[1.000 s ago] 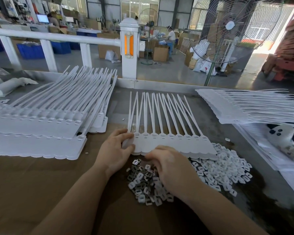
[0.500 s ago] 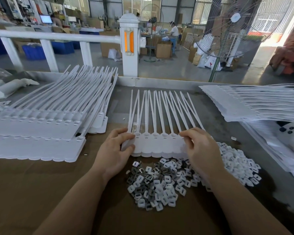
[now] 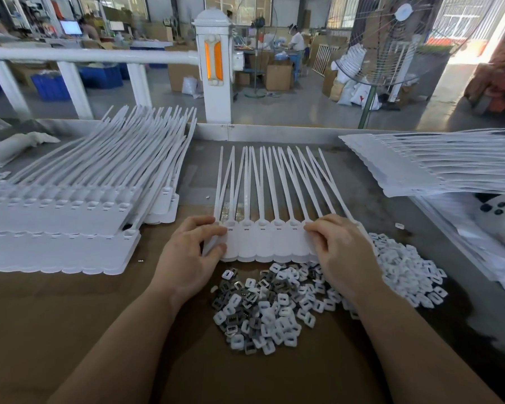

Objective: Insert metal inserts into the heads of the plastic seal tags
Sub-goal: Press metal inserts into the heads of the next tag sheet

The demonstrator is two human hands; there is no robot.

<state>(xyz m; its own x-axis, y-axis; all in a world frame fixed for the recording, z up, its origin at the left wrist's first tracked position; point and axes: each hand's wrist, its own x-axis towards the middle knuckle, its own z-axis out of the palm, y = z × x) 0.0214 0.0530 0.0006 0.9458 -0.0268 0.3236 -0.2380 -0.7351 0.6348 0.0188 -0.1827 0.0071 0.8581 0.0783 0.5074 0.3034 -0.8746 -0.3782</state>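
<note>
Here, white seal tags [image 3: 267,240] joined, straps fanned

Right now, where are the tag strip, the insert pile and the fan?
tag strip [image 3: 270,243], head view, bare flat of the middle tags
insert pile [image 3: 263,313], head view, pile centre
fan [image 3: 391,39], head view, grille

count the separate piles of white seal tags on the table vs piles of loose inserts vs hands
Seal tag groups: 3 (left stack, middle strip, right stack)
Insert piles: 1
Hands: 2 (left hand, right hand)
Total: 6
</note>
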